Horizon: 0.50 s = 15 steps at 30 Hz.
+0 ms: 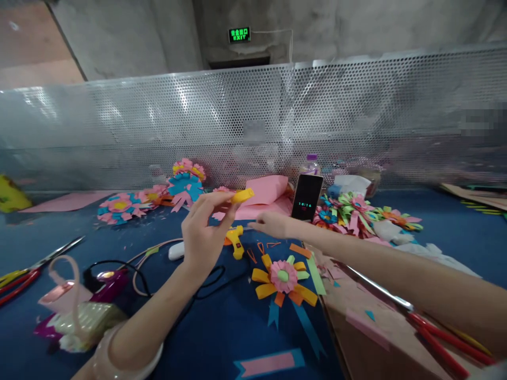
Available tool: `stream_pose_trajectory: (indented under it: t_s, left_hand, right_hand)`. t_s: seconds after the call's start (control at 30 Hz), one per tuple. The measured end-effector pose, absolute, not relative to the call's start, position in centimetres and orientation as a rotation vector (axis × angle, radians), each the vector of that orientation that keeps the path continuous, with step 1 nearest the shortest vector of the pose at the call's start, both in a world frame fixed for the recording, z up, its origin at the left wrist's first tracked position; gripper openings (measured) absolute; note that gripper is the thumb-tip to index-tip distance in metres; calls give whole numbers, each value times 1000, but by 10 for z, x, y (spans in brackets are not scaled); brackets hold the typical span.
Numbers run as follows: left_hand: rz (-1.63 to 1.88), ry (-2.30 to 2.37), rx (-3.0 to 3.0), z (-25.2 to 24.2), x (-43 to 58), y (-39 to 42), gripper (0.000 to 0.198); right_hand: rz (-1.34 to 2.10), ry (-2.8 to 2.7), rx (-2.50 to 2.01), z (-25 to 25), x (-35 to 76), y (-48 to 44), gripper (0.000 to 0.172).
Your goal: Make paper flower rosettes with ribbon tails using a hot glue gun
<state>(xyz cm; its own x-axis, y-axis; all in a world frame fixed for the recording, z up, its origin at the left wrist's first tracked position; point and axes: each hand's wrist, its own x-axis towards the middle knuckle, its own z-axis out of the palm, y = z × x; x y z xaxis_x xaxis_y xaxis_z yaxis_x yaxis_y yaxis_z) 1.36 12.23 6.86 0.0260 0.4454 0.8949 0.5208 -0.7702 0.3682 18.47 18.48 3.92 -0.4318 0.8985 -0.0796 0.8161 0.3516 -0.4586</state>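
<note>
My left hand [206,227] is raised over the blue table, pinching a small yellow folded paper loop [242,196] between thumb and fingertips. My right hand [271,224] reaches in from the right with its fingers closed. A thin pale piece shows at its fingertips, beside the yellow hot glue gun [236,244]; I cannot make out whether the hand grips it. Below the hands lies a paper flower [283,277] with a pink ruffled middle, yellow and orange loops and blue ribbon tails. Small orange paper loops [260,248] are between the gun and the flower.
Red-handled scissors [430,327] rest on a cardboard sheet [368,338] at right, another pair [29,277] at left. A phone [307,197] stands upright at the back near paper flowers [356,208]. Cables [138,264] and a pink cup-like item [59,295] lie left.
</note>
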Motion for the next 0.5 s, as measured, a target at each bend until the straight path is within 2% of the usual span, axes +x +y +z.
stream_pose_trajectory:
  t_s: [0.2, 0.33, 0.5]
  left_hand:
    - [-1575, -1036, -2436, 62, 12, 132, 11]
    - [-1413, -1021, -2578, 53, 18, 135, 11]
    - [-1325, -1062, -2687, 47, 26, 130, 8]
  right_hand:
    - [127, -2312, -1425, 14, 254, 104, 14]
    - [23, -2249, -1433, -5, 258, 66, 17]
    - [8, -2186, -1457, -17, 248, 67, 14]
